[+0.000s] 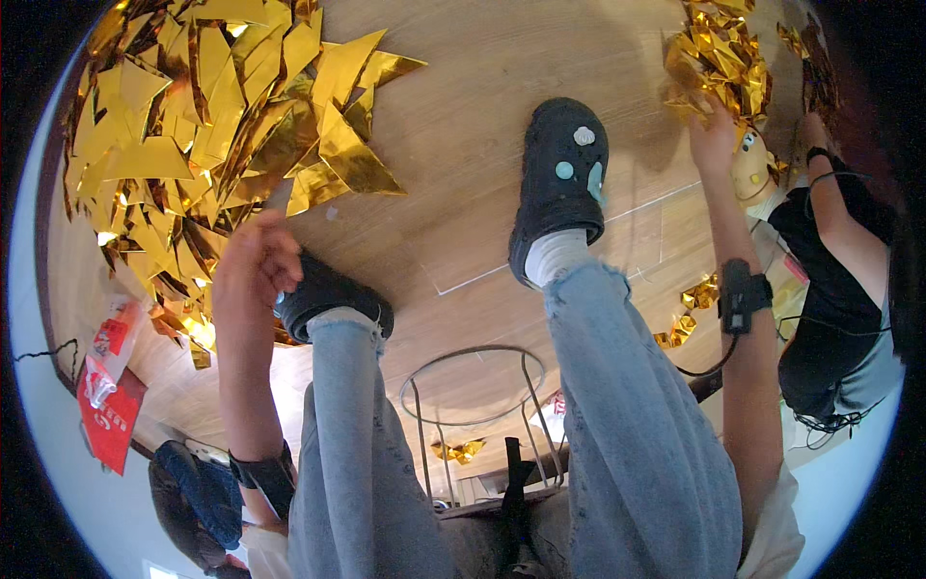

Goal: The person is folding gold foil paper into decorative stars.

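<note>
My left hand (pixel 255 257) is blurred, its fingers partly curled, at the near edge of a large heap of flat, folded gold foil paper pieces (pixel 210 108). Whether it holds a piece is unclear. On the other side, my right hand (pixel 712 137) reaches up to a bunch of crumpled gold foil paper (pixel 723 61). A blurred gold foil piece (pixel 680 76) is at its fingers, which are partly hidden. A yellow cartoon-faced object (pixel 751 170) lies just right of my right wrist.
My black clogs (pixel 561 166) rest on the wood-look floor (pixel 463 239). A round-topped metal frame (pixel 470 349) stands behind my legs. Another person in black (pixel 817 311) is close at the right; someone else (pixel 192 499) is at lower left. A red packet (pixel 112 420) lies at the left.
</note>
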Demonstrator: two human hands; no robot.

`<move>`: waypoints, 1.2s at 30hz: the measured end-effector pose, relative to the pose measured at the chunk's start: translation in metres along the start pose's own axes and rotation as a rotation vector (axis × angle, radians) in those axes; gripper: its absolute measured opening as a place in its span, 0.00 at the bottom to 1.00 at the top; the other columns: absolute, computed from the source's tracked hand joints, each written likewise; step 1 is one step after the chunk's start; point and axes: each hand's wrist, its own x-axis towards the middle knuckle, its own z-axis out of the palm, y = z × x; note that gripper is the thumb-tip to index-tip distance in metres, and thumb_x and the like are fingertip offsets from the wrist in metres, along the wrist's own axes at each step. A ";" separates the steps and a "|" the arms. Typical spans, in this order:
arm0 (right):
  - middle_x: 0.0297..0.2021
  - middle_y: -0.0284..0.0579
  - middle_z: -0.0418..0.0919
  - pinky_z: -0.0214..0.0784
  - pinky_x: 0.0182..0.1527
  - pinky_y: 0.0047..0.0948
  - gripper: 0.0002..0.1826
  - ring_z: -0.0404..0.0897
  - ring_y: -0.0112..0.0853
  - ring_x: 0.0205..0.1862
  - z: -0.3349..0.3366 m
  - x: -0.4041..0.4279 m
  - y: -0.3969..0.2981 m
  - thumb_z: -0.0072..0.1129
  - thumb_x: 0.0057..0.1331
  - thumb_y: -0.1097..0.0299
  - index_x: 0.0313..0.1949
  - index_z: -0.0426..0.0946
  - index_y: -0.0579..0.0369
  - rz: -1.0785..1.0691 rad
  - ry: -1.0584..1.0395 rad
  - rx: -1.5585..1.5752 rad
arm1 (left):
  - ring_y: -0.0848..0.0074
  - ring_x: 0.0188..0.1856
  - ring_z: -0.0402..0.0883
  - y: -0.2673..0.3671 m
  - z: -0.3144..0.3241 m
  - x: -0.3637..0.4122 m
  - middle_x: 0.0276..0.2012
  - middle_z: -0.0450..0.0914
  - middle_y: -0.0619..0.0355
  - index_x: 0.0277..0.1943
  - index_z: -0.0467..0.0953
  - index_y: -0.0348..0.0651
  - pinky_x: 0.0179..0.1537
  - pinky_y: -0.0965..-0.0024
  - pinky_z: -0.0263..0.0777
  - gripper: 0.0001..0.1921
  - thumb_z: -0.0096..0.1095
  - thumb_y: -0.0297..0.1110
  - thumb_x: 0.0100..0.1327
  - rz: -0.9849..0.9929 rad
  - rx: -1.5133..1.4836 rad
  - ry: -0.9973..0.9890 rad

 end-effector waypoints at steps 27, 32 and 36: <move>0.30 0.36 0.75 0.65 0.29 0.14 0.10 0.73 0.17 0.30 -0.083 -0.031 -0.261 0.51 0.62 0.69 0.41 0.70 0.60 0.126 -1.420 1.291 | 0.90 0.28 0.66 0.020 0.076 0.026 0.27 0.73 0.68 0.41 0.73 0.35 0.30 0.86 0.60 0.15 0.64 0.34 0.53 0.264 0.236 -0.534; 0.32 0.38 0.76 0.67 0.33 0.16 0.14 0.74 0.20 0.32 -0.088 -0.036 -0.261 0.50 0.62 0.69 0.45 0.69 0.61 0.207 -1.478 1.394 | 0.91 0.23 0.62 0.015 0.069 0.030 0.21 0.70 0.69 0.33 0.75 0.35 0.24 0.85 0.55 0.10 0.63 0.33 0.54 0.298 0.373 -0.453; 0.30 0.42 0.77 0.69 0.30 0.17 0.14 0.76 0.22 0.29 -0.086 -0.038 -0.258 0.51 0.61 0.69 0.45 0.70 0.63 0.321 -1.448 1.424 | 0.91 0.21 0.60 0.017 0.069 0.032 0.18 0.68 0.69 0.30 0.76 0.36 0.22 0.85 0.53 0.08 0.62 0.33 0.55 0.349 0.430 -0.336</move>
